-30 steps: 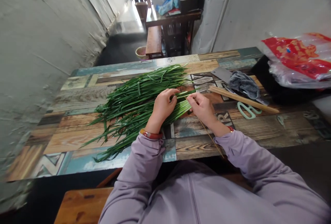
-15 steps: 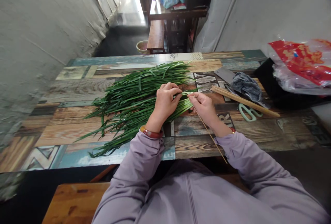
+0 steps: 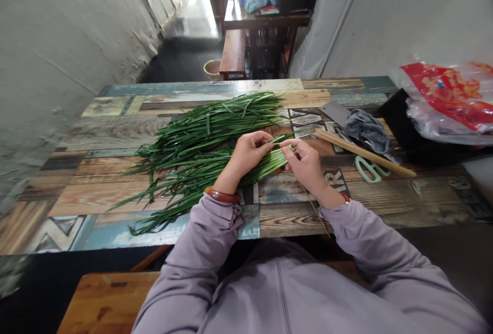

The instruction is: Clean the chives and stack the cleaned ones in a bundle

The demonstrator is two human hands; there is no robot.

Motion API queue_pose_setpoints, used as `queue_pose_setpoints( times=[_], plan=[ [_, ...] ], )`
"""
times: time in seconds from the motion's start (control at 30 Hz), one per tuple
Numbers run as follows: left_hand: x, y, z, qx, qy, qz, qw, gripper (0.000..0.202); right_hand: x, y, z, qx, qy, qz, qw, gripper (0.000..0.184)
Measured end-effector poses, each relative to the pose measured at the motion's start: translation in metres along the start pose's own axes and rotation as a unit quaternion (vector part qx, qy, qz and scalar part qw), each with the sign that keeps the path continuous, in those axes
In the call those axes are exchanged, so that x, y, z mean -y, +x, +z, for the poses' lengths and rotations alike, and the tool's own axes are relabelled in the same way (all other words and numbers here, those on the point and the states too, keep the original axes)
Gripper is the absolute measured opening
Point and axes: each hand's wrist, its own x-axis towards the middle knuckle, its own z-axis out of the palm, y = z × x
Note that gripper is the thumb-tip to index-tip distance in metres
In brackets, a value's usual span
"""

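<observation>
A person bends over a near bundle of green stalks (image 3: 204, 180) on a patchwork counter (image 3: 285, 216). At the bundle's pale ends, the right hand (image 3: 303, 163) has its fingers clamped on a thin straw (image 3: 315, 209); the left hand (image 3: 250, 155) curls above the bundle, its grip impossible to tell. Beyond the bundle lies a second pile (image 3: 219, 118); right of it, wooden sticks (image 3: 365, 153).

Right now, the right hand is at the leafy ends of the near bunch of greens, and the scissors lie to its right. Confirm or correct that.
Wrong end: the head view shows the right hand at the pale stem ends of the near bunch. The rest stands.
</observation>
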Motion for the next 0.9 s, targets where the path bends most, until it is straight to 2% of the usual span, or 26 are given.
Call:
queue_pose_setpoints(
  times=[0.2,0.3,0.6,0.9],
  plan=[
    [-0.007,-0.0019,-0.0018,0.005,-0.008,0.003,1.0,0.021,-0.0077,0.0046,0.002,0.02,0.064,0.038,0.997,0.033],
    [-0.0062,-0.0016,-0.0017,-0.002,-0.005,0.002,1.0,0.022,-0.0093,0.0046,0.0021,0.032,0.064,0.046,0.996,0.034],
    [-0.0025,-0.0001,0.0,-0.019,-0.044,-0.008,0.999,0.021,-0.0083,0.0038,0.0005,0.006,-0.028,-0.034,0.999,0.026],
    [-0.0038,-0.0007,-0.0006,-0.015,-0.061,-0.013,0.998,0.02,-0.0046,0.0031,-0.0003,0.008,-0.048,-0.031,0.998,0.027]
  ],
)
